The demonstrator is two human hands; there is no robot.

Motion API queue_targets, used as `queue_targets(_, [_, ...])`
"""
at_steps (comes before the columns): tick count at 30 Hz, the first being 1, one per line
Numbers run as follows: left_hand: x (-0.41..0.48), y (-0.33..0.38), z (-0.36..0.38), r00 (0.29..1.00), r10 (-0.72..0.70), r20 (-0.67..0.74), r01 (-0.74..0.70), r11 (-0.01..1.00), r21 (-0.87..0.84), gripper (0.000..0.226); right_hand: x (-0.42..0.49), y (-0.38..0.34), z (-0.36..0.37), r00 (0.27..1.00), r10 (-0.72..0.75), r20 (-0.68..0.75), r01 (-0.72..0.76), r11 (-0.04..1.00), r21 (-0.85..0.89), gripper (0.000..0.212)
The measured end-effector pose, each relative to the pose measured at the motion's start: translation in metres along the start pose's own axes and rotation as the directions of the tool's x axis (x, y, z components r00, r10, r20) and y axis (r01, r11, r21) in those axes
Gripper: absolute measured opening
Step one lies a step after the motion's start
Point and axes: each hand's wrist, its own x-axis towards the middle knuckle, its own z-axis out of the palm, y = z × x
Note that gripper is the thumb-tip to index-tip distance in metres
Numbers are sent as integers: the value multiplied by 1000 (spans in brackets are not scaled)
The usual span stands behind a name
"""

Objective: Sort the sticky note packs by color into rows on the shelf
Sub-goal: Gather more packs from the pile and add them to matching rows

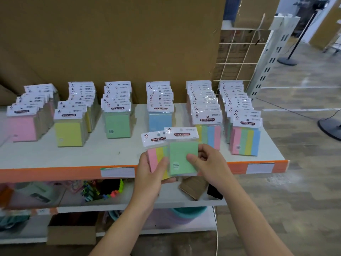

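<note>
Up front, left grip (pixel 150 171) round striped pack (pixel 157 154), right grip (pixel 209 162) on green pack (pixel 180 154); rows (pixel 118 124) on shelf (pixel 55 157) behind.

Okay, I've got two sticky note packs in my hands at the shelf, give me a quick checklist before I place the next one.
1. Grip on green pack: ok, right hand pinches it, thumb on its face.
2. Grip on striped pack: ok, left hand holds it behind the green one.
3. Matching green row present: ok, third from the left.
4. Space in front of that row: ok, bare shelf there.
5. Home for the striped pack: ok, striped row, fifth from the left.
6. Further packs hidden in the hands: cannot tell.
</note>
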Motion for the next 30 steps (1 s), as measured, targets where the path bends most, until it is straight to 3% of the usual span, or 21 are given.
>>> queue_targets(8, [-1,7,-69,994,26,-104,-23,999,24,25,10,-20,47,996,-32,81,29,999,32,5])
queue_targets(15, [20,26,-169,984,0,-178,0,1000,4,26,61,-53,151,987,-59,-147,45,994,-96,15])
queue_targets(19, [36,36,-217,993,-13,-118,17,999,30,24,92,-66,203,983,-76,-170,40,978,-206,15])
queue_targets(24, [45,35,-243,998,-58,4,57,996,69,26,100,-62,231,947,-81,-310,-38,931,-362,18])
queue_targets(27, [50,36,-246,995,-77,65,72,995,75,29,97,-67,235,934,-71,-349,-92,899,-429,38])
queue_targets(30, [54,36,-242,990,-65,123,57,996,70,36,86,-74,234,931,12,-366,-156,917,-367,48])
